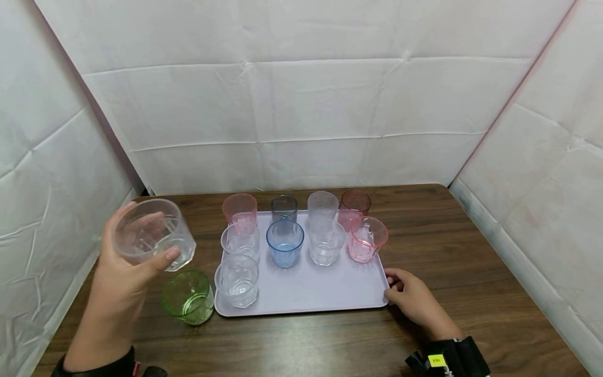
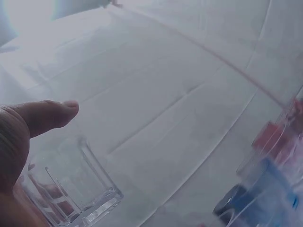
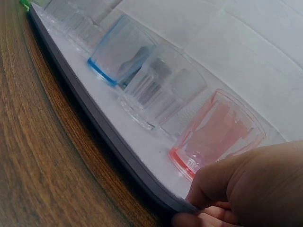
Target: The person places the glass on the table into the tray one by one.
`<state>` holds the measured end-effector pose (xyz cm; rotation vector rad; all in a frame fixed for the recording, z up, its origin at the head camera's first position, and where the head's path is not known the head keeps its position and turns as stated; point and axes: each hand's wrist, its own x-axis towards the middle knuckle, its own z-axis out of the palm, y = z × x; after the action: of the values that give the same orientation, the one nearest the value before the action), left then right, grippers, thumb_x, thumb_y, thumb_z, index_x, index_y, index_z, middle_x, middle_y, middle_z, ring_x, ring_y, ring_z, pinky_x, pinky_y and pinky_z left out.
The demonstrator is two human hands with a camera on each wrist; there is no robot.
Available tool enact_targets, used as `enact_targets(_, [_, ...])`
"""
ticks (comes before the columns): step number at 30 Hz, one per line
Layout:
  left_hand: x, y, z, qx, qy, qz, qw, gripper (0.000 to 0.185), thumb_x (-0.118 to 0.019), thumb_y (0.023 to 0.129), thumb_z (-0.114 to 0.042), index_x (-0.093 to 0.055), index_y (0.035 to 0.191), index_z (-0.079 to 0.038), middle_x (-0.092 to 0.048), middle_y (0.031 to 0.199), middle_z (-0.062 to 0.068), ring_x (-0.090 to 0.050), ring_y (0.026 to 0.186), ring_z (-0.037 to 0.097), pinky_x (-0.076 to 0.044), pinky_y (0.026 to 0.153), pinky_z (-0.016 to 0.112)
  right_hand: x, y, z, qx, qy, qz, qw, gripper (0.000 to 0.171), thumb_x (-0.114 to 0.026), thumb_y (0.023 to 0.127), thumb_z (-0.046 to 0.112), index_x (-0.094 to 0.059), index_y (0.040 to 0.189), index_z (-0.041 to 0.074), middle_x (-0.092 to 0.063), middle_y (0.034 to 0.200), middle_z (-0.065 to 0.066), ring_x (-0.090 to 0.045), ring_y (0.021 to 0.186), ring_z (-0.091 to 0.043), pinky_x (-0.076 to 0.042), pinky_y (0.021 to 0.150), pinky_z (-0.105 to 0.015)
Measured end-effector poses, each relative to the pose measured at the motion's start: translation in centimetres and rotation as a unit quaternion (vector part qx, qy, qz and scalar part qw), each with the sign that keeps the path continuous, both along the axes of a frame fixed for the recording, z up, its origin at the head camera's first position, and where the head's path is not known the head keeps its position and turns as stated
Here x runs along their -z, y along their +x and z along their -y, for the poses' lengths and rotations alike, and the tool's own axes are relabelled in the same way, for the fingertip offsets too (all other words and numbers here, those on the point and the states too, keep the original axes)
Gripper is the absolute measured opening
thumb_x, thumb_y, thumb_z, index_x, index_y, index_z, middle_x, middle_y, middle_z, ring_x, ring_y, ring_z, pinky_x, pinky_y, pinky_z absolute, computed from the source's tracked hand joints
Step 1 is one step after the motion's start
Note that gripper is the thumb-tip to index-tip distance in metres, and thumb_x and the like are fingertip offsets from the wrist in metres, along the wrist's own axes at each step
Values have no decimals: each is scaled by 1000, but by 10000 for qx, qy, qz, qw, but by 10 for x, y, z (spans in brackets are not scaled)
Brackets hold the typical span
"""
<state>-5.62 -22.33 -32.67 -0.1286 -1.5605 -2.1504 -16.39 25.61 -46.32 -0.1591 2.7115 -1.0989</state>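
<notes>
Raised over the table's left side, my left hand [image 1: 113, 269] holds a clear glass [image 1: 181, 241] tilted sideways, thumb on the near side and fingers behind. In the left wrist view the clear glass [image 2: 90, 189] shows its thick base. A green glass [image 1: 189, 298] stands below it, beside the tray's front left corner. My right hand [image 1: 414, 298] pinches the right front edge of the white tray [image 1: 306, 293]. The right wrist view shows the thumb and fingers on the tray's rim, near a pink glass [image 3: 218, 127].
On the tray are a blue glass [image 1: 285, 246], a clear faceted glass [image 1: 326, 246], a pink glass [image 1: 367, 241] and a clear glass [image 1: 237, 283] at front left. More pink, dark and clear glasses line the back. White sheets [image 1: 306, 104] enclose the wooden table [image 1: 471, 272].
</notes>
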Motion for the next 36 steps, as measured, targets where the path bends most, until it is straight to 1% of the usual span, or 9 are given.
enact_targets(5, [-7,-6,-28,295,-594,276,9974,95,-66,76,27,-31,152,-18,-55,135,7,-49,121,22,-54,88,21,0,0,0,33,4,31,10000,51,-65,85,5,-57,135,-4,-59,108,-9,-55,88,-19,-47,68,-24])
enact_targets(8, [-8,-10,-45,464,-789,389,9950,95,-69,75,24,-31,152,-18,-55,135,6,-49,120,23,-54,90,22,-1,-1,0,26,-19,32,10000,52,-65,85,5,-57,135,-5,-59,108,-10,-56,88,-19,-48,68,-24])
enact_targets(14, [2,-19,-82,811,-971,805,9887,97,-78,73,16,-29,152,-13,-53,136,10,-49,124,24,-53,93,27,-1,-2,0,18,-41,45,10000,52,-65,85,4,-57,135,-5,-59,108,-10,-56,88,-20,-49,67,-25])
enact_targets(18, [17,-26,-103,1020,-1202,1087,9815,98,-83,73,9,-29,152,-10,-51,138,16,-50,128,26,-52,94,28,1,-2,-1,1,-12,9,10000,51,-65,85,5,-57,135,-4,-60,108,-9,-56,88,-19,-48,68,-24])
enact_targets(22, [37,-29,-117,1195,-1526,1114,9747,97,-87,72,2,-31,151,-9,-51,140,21,-49,132,30,-49,99,29,0,-1,0,11,-20,28,10000,52,-65,84,5,-57,135,-4,-59,108,-9,-56,88,-19,-48,68,-25])
enact_targets(27, [62,-33,-135,1658,-1654,1291,9636,98,-87,74,-3,-28,152,-11,-50,144,18,-44,139,35,-38,112,44,-1,-2,-1,39,-48,52,10000,52,-65,84,4,-57,135,-4,-59,108,-10,-56,88,-19,-49,67,-25])
enact_targets(29, [74,-34,-141,1740,-1683,1423,9598,98,-88,75,-7,-28,152,-12,-49,145,17,-43,140,34,-34,114,49,-1,-2,-1,37,-39,27,10000,52,-65,85,4,-57,135,-4,-59,108,-10,-56,88,-19,-48,67,-25])
enact_targets(33, [95,-38,-150,1595,-1926,1670,9537,100,-91,74,-13,-29,152,-14,-51,146,12,-43,137,33,-32,112,53,0,-2,-1,9,-67,-12,10000,51,-65,85,4,-57,135,-4,-60,108,-10,-56,88,-19,-48,67,-25])
enact_targets(36, [108,-39,-153,1443,-1979,1771,9532,101,-92,73,-14,-29,152,-15,-51,147,12,-42,137,35,-32,110,54,1,-2,-1,15,-82,-2,10000,51,-65,85,4,-57,135,-4,-60,108,-9,-56,88,-18,-48,68,-24])
